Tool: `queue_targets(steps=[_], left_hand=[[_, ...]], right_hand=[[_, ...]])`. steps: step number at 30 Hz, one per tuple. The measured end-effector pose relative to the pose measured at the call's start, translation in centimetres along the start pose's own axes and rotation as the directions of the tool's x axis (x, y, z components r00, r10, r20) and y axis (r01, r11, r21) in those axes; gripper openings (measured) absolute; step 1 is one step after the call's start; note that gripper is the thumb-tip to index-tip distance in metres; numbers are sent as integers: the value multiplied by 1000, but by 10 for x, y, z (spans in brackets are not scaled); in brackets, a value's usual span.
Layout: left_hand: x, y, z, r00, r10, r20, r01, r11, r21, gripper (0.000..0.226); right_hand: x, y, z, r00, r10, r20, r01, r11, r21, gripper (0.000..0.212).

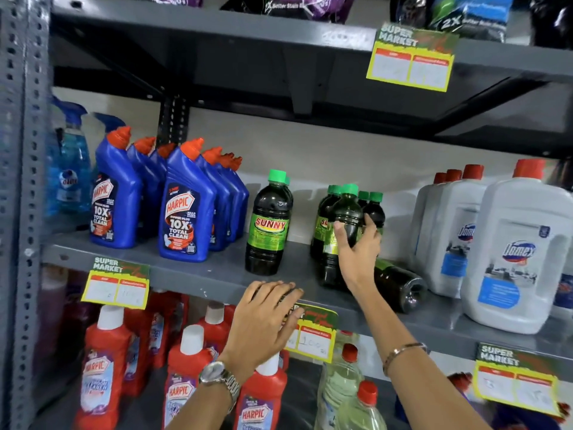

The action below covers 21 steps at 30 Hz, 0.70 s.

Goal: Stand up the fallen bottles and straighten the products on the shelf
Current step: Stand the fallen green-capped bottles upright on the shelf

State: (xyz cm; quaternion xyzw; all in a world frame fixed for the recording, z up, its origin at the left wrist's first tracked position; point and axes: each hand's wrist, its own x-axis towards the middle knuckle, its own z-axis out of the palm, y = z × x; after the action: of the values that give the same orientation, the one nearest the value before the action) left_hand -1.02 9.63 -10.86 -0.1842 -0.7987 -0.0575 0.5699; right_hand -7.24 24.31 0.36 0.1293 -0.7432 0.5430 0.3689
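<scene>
On the grey middle shelf, one dark Sunny bottle with a green cap stands alone and upright. To its right is a cluster of the same bottles, and my right hand grips the front bottle of that cluster, which is upright. Behind my right wrist another dark bottle lies on its side, base toward me. My left hand curls over a dark bottle lying at the shelf's front edge, which it mostly hides.
Blue Harpic bottles stand in rows at the left. White Domex jugs fill the right. Red Harpic bottles and clear bottles sit on the shelf below. Yellow price tags hang from the shelf edges. An upper shelf overhangs.
</scene>
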Motion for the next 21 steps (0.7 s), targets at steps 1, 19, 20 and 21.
queue_targets(steps=[1,19,20,21], left_hand=[[0,0,0,1000,-4,-1,4,1000,-1,37],[-1,1,-4,997,-45,59,49,996,-68,37],[-1,1,-4,997,-46,66,51,996,-67,37],[-1,1,-5,996,-47,74,52,996,-67,38]], right_hand=[[-2,0,0,1000,-6,19,7,1000,-29,74],[64,-49,-40,903,133,409,-31,969,-246,93],[64,-48,-38,921,119,372,14,942,-335,101],[62,-47,-36,931,112,348,41,914,-404,105]])
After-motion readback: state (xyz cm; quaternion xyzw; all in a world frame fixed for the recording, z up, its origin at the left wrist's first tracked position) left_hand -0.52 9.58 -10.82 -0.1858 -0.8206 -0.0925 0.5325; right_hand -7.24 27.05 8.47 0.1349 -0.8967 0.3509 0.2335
